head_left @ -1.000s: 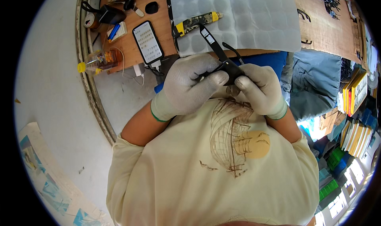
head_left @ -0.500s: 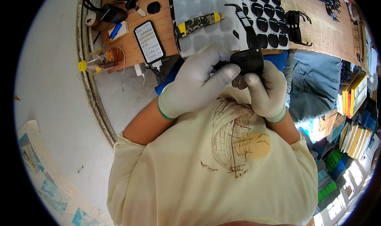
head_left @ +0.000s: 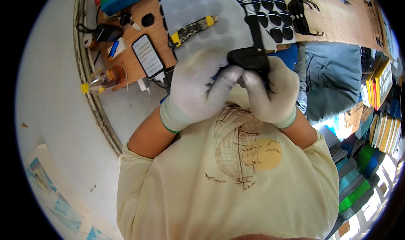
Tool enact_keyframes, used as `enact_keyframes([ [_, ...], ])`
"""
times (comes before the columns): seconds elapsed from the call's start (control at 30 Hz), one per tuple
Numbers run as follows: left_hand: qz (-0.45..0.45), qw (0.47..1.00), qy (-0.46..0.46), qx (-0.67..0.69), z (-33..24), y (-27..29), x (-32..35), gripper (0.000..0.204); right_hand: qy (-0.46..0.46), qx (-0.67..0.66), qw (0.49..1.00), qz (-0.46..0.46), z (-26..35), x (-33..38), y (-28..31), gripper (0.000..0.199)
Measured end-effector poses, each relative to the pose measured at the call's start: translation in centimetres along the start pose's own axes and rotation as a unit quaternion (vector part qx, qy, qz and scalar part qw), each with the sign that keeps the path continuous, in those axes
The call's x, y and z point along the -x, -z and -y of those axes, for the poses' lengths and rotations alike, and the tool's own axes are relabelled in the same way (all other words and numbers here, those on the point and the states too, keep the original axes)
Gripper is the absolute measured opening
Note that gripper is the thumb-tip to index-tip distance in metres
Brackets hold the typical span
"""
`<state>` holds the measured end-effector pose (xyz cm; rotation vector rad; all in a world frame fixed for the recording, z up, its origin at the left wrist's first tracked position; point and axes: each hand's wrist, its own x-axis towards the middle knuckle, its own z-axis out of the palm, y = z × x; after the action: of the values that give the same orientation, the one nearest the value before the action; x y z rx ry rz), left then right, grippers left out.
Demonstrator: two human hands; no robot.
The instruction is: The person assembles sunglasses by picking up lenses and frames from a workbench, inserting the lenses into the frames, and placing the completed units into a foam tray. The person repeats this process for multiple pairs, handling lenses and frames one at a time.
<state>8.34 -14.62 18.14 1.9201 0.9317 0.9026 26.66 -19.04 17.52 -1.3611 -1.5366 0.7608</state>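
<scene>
A pair of black sunglasses [head_left: 249, 59] is held between my two gloved hands, over the table's near edge. One temple, with white marks near its tip, points away from me over the table. My left hand [head_left: 198, 86] is closed on the left side of the glasses, its thumb bent in front of them. Wrapped round the other side is my right hand [head_left: 274, 90], its thumb pressed in close to the left thumb. The gloves hide much of the frame. Beyond my hands, a tool with a camouflage handle and yellow ends [head_left: 193, 31] lies on a translucent sheet [head_left: 185, 8].
Rows of dark lenses [head_left: 275, 18] lie at the back, beside finished-looking black sunglasses [head_left: 301, 17]. To the left are a lit phone [head_left: 148, 56], a bottle with a yellow cap [head_left: 103, 79] and a black box-like object [head_left: 109, 32]. Grey-blue cloth [head_left: 333, 79] hangs at right.
The glasses have turned a little, so the temple points more straight away from me. My thumbs have come together below the frame. The whole view has shifted slightly.
</scene>
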Motion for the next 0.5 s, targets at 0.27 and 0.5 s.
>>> enact_keyframes([
  [0.27,-0.042,0.997,0.063,0.028,3.4,-0.2,-2.4,0.025,0.101,0.191,0.971,-0.101,-3.4,-1.2,8.8,0.013],
  [0.5,0.059,0.968,0.074,-0.233,6.4,-3.3,-4.1,0.032,-0.203,0.441,0.871,-0.081,-23.5,-11.7,18.4,0.068],
])
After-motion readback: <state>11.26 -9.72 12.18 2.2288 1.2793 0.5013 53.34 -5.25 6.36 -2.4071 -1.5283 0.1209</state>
